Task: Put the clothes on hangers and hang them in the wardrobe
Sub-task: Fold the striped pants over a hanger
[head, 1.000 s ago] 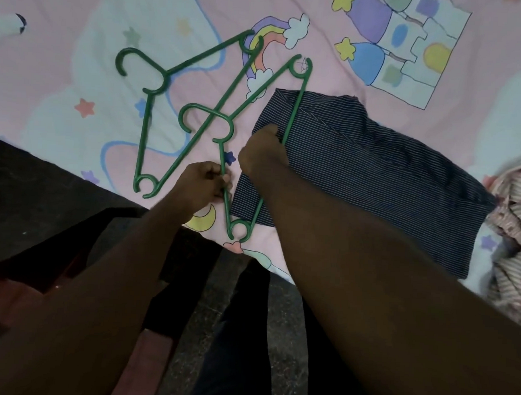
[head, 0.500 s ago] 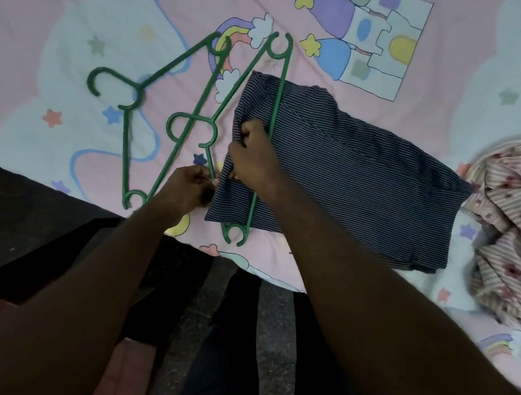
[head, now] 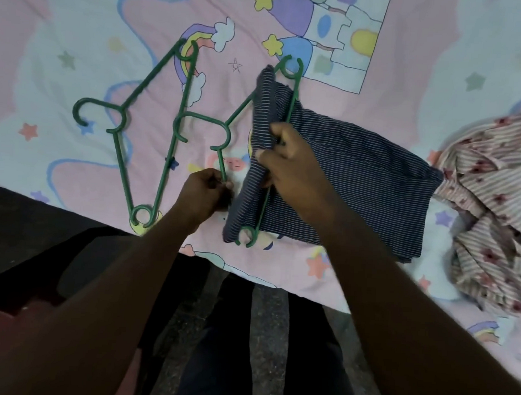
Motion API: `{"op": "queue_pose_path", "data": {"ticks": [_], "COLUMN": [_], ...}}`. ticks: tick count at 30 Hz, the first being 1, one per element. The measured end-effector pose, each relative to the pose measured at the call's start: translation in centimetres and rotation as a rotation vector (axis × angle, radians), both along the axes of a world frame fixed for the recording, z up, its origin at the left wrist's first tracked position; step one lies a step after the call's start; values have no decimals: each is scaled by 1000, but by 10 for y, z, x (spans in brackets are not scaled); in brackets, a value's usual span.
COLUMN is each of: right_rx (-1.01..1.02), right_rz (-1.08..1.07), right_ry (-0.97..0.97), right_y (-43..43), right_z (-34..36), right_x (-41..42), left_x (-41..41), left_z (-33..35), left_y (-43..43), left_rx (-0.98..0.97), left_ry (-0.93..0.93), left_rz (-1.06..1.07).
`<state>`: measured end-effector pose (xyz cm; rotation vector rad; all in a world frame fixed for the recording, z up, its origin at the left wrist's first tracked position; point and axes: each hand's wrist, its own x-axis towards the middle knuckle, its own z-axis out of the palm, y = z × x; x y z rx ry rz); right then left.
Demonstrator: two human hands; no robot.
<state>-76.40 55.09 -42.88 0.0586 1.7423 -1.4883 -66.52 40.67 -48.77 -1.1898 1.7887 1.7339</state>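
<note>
A dark blue striped garment (head: pixel 358 183) lies folded on the bed. Its left edge is bunched and pulled over the bar of a green hanger (head: pixel 288 115). My right hand (head: pixel 290 165) is closed on that bunched fabric, right at the bar. My left hand (head: pixel 207 192) pinches the lower arm of the same hanger, just left of the garment. The hanger's hook (head: pixel 182 125) points left. A second green hanger (head: pixel 120 161) lies flat on the bed further left, untouched.
A pink striped floral garment (head: pixel 491 207) lies crumpled at the right. The bed cover (head: pixel 80 55) is pink with cartoon prints. The bed's near edge runs diagonally below my hands, with a dark floor (head: pixel 265 332) and my legs beneath.
The garment's left edge has been drawn up and over the hanger bar. The held hanger has separated from the second hanger. The camera view has shifted.
</note>
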Motion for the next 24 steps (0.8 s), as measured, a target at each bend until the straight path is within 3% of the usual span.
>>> {"op": "queue_pose_path", "data": {"ticks": [9, 13, 17, 21, 24], "right_rx": [-73, 181, 327, 566, 616], "right_rz": [-293, -513, -426, -299, -345], "right_ry": [115, 54, -85, 151, 340], "right_y": [136, 204, 227, 223, 223], "right_z": [41, 1, -48, -56, -49], "right_x": [-33, -39, -22, -20, -34], "left_x": [-11, -15, -14, -14, -11], "left_z": [2, -6, -15, -16, -17], "left_y": [51, 87, 102, 103, 102], "left_rx": [57, 92, 96, 66, 68], "left_ry": [64, 21, -21, -17, -22], "left_rz": [-52, -66, -19, -18, 7]}}
